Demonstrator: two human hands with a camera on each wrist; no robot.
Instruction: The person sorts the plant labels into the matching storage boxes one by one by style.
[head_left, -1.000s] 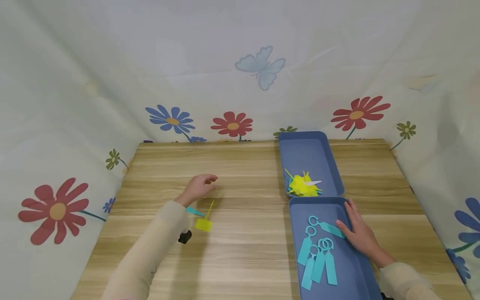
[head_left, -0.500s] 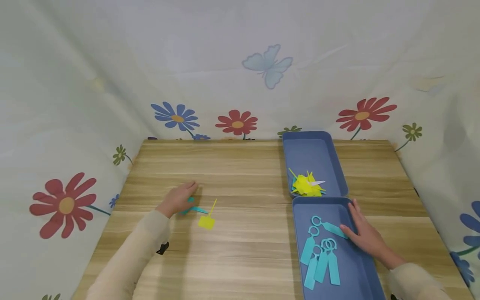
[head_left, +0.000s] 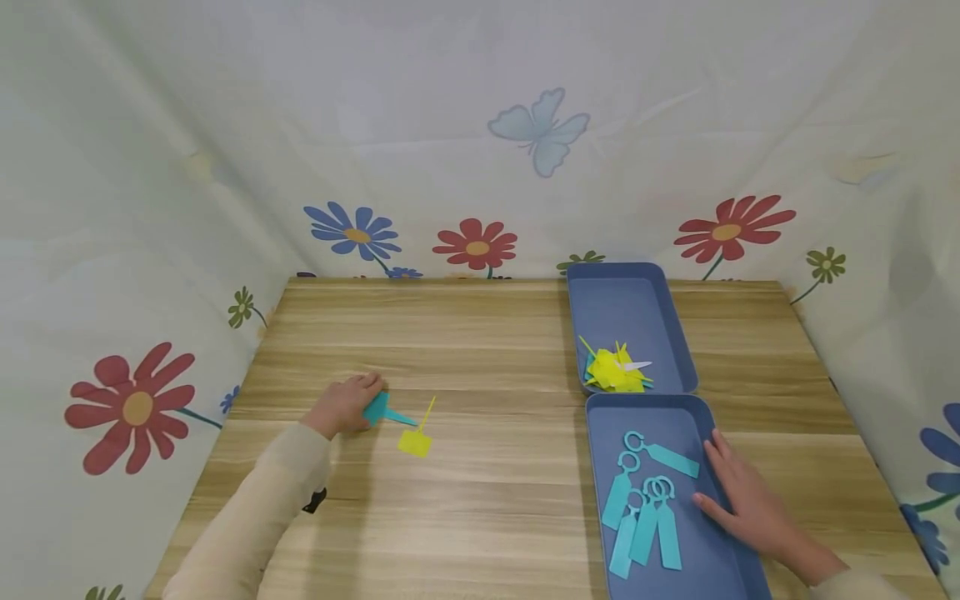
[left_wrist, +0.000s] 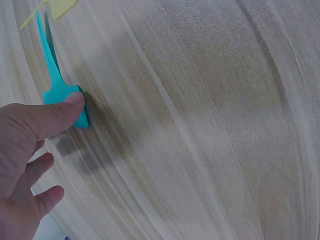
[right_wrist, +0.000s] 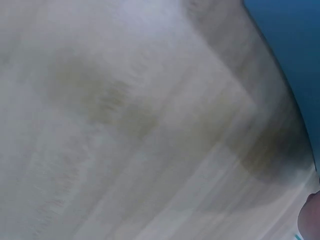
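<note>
At the left of the table my left hand point(head_left: 347, 406) pinches a teal plant label point(left_wrist: 62, 93) by its broad head. In the left wrist view the thumb lies on the head, and the narrow stake points away. Close beside its tip lies a yellow plant label point(head_left: 415, 442). My right hand point(head_left: 753, 504) lies at the right rim of the near blue tray point(head_left: 705, 533), fingers fairly straight. Inside that tray are several teal ring-topped tags point(head_left: 666, 533). Just a fingertip point(right_wrist: 310, 217) of the right hand shows in the right wrist view.
A second blue tray point(head_left: 618, 304) stands behind the near one, end to end. In its front part sits a heap of yellow labels point(head_left: 613, 372) with some teal and a white piece. A flowered curtain point(head_left: 420, 158) rises behind the wooden table point(head_left: 480, 333).
My left hand has moved left and down to the teal label and taken hold of its head. The right hand has slid slightly right and toward me along the tray rim.
</note>
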